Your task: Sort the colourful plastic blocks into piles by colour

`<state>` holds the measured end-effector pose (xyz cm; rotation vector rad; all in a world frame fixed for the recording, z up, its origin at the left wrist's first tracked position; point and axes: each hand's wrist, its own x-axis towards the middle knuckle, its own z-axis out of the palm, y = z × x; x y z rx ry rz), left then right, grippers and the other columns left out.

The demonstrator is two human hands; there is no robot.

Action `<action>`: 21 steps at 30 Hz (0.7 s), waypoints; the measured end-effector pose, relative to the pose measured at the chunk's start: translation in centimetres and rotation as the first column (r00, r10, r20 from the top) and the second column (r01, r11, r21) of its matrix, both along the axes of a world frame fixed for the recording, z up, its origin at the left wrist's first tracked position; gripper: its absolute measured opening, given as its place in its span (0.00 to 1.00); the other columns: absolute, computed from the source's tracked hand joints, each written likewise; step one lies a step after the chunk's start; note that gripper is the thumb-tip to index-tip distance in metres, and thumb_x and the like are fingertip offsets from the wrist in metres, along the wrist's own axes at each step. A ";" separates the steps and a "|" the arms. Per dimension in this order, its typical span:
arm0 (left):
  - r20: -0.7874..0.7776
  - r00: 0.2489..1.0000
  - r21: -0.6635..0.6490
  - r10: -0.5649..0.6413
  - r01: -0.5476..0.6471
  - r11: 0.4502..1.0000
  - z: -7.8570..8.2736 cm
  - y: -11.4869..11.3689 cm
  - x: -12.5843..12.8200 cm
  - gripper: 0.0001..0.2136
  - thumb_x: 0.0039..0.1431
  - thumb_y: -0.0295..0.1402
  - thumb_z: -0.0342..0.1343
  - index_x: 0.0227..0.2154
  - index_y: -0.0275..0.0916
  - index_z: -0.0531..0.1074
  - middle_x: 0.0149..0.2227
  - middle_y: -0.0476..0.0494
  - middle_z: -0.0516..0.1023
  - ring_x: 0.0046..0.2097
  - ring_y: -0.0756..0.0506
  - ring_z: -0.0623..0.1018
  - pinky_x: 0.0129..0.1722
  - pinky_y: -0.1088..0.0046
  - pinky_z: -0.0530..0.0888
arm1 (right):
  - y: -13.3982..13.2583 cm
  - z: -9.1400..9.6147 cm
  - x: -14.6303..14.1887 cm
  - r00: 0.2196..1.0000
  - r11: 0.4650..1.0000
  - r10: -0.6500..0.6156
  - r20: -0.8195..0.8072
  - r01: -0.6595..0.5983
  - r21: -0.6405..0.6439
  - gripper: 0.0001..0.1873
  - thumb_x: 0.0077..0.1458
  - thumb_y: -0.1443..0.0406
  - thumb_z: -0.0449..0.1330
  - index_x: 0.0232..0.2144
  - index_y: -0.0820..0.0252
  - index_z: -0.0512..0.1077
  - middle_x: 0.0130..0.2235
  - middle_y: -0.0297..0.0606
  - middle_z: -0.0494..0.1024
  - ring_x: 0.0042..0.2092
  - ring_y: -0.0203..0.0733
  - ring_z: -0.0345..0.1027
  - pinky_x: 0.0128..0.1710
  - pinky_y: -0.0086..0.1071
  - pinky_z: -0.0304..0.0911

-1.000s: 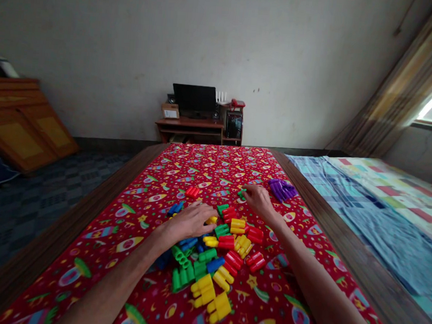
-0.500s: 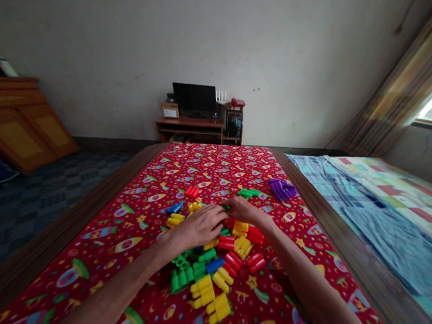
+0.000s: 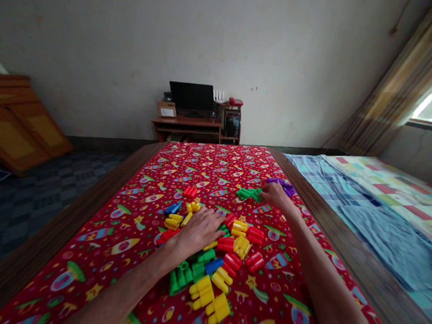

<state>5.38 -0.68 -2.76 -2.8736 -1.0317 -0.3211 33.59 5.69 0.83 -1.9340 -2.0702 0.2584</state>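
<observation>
A pile of plastic building blocks in green, yellow, red and blue lies in the middle of the table, with yellow blocks [image 3: 202, 291] at its near end. My left hand [image 3: 201, 226] rests over the pile, fingers stretched out and touching blocks; its palm hides some of them. Farther off to the right, my right hand [image 3: 273, 192] pinches the end of a green block beside a small group of green blocks [image 3: 248, 194]. Purple blocks [image 3: 288, 187] lie just behind that hand, partly covered by it. A red block [image 3: 189, 192] sits apart, beyond the pile.
A red patterned cloth [image 3: 122, 214] covers the wooden table [image 3: 101, 188]. To the right stands a bed [image 3: 368, 224]. Against the far wall is a desk [image 3: 189, 123] with a monitor [image 3: 191, 98]. A wooden cabinet [image 3: 13, 121] stands at the left.
My right hand has moved from beside my left hand, over the pile, out to the green and purple blocks at the right. The green group reaches farther right. My left hand stays over the pile.
</observation>
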 end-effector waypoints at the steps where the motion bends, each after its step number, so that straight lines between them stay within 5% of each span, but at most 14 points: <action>1: -0.008 1.000 -0.009 0.010 -0.010 1.000 0.2 0.0 0.1 0.15 0.63 0.37 0.56 0.50 0.38 0.69 0.45 0.39 0.77 0.48 0.40 0.74 0.51 0.61 0.68 | 0.0 -0.3 -0.1 1.000 0.999 0.005 0.007 -0.005 -0.043 0.11 0.51 0.71 0.55 0.25 0.67 0.78 0.23 0.38 0.75 0.25 0.34 0.63 0.24 0.26 0.51; 5: 0.000 0.996 -0.100 0.085 -0.085 0.991 1.2 0.0 0.7 0.19 0.56 0.36 0.63 0.49 0.38 0.71 0.42 0.41 0.79 0.45 0.40 0.76 0.48 0.64 0.69 | -0.4 -1.7 -0.8 1.000 1.000 -0.002 0.024 0.001 0.006 0.11 0.55 0.67 0.58 0.37 0.63 0.80 0.34 0.43 0.80 0.34 0.40 0.71 0.33 0.27 0.59; 8: 0.059 0.987 -0.199 0.146 -0.132 0.971 1.6 0.3 0.8 0.13 0.51 0.35 0.67 0.39 0.40 0.76 0.35 0.46 0.79 0.41 0.42 0.77 0.45 0.67 0.70 | -0.6 -2.3 -1.2 0.997 0.990 -0.065 0.039 0.059 0.125 0.14 0.56 0.64 0.60 0.45 0.61 0.77 0.43 0.46 0.80 0.44 0.44 0.72 0.40 0.30 0.62; 13: 0.265 0.942 -0.248 0.205 -0.139 0.959 1.8 1.3 0.5 0.07 0.48 0.30 0.67 0.30 0.39 0.76 0.35 0.45 0.79 0.40 0.43 0.78 0.41 0.69 0.72 | -0.6 -1.3 -1.6 0.998 0.970 -0.059 -0.024 0.063 0.234 0.13 0.59 0.65 0.55 0.39 0.64 0.78 0.37 0.46 0.80 0.38 0.44 0.72 0.36 0.30 0.61; 17: 0.567 0.782 -0.311 0.260 -0.089 0.946 2.0 2.0 0.2 0.06 0.50 0.32 0.64 0.32 0.40 0.76 0.35 0.48 0.81 0.38 0.45 0.79 0.40 0.71 0.74 | -1.5 0.8 -3.7 0.914 0.954 0.288 -0.285 -0.250 0.163 0.15 0.59 0.62 0.54 0.34 0.65 0.79 0.30 0.39 0.79 0.31 0.39 0.70 0.31 0.27 0.58; 21: 0.678 0.638 -0.433 0.365 -0.055 0.900 1.4 2.5 0.1 0.12 0.50 0.35 0.63 0.39 0.41 0.74 0.34 0.48 0.81 0.36 0.44 0.81 0.36 0.71 0.77 | -3.1 1.5 -7.0 0.690 0.799 0.578 -0.435 -0.587 0.132 0.14 0.58 0.62 0.56 0.39 0.63 0.79 0.30 0.34 0.79 0.30 0.34 0.68 0.30 0.24 0.58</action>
